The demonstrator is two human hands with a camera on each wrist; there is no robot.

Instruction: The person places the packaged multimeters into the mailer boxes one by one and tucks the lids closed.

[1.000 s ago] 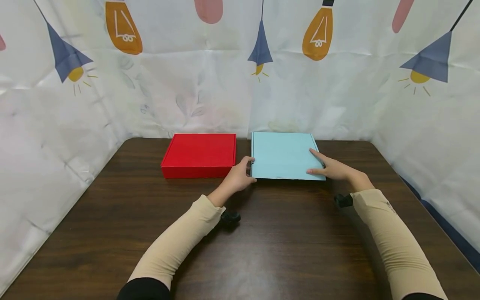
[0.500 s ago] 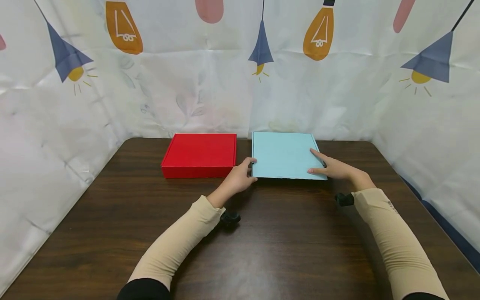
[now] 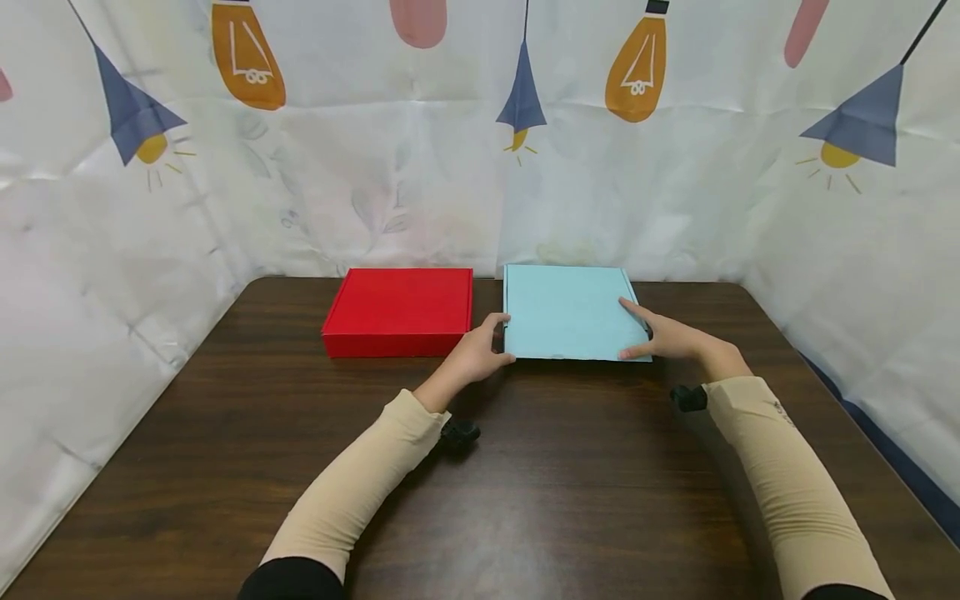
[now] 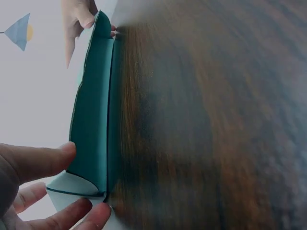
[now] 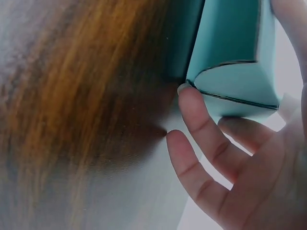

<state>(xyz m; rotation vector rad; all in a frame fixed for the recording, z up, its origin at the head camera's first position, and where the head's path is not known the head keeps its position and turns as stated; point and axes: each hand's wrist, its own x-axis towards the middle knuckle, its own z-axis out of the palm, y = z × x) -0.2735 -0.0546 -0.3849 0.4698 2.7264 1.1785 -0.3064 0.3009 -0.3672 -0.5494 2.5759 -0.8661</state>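
A light blue cardboard box (image 3: 566,312) lies at the back of the table, right of the middle. My left hand (image 3: 474,354) holds its left side, thumb at the front corner and fingers along the side. My right hand (image 3: 671,336) holds the opposite side, with one digit on the lid top and another at the front right corner. Seen from the left wrist, the box front (image 4: 91,115) is a recessed teal wall under the lid's rough edge. In the right wrist view, fingertips (image 5: 192,98) touch a lower corner near a curved end flap (image 5: 235,81).
A closed red box (image 3: 401,304) sits just left of the blue one, close to my left hand. The dark wooden table (image 3: 555,467) ends at a patterned white cloth (image 3: 450,183) behind. Each wrist carries a small black camera (image 3: 459,433) low over the tabletop.
The right hand's lower digit has slid forward, from the lid top to the box's front edge. The left hand and both boxes stay almost where they were.
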